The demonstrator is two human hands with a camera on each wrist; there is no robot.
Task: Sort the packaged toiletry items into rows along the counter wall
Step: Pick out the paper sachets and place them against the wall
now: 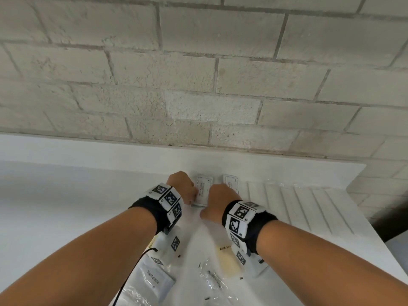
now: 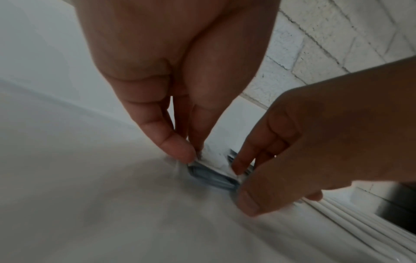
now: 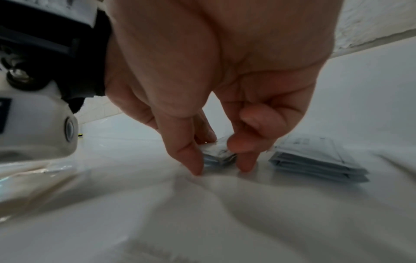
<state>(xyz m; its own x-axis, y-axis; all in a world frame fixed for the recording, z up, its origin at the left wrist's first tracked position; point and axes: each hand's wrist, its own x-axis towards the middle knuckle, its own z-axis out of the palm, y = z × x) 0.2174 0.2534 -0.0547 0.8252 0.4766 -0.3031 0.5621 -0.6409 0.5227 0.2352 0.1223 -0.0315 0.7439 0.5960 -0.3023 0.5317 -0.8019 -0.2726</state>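
Hands are meeting over a small stack of packets lying near the back edge of the counter: the left hand is pinching its left end with thumb and fingertips, and the right hand is gripping its right end. A second stack is sitting just beside it. A toothpaste packet and a bath soap packet are lying nearer the front edge.

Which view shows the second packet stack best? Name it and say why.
Right wrist: the second packet stack lies unobstructed, layers visible, right of the right hand. The head view shows only its far end; the left wrist view barely shows it.
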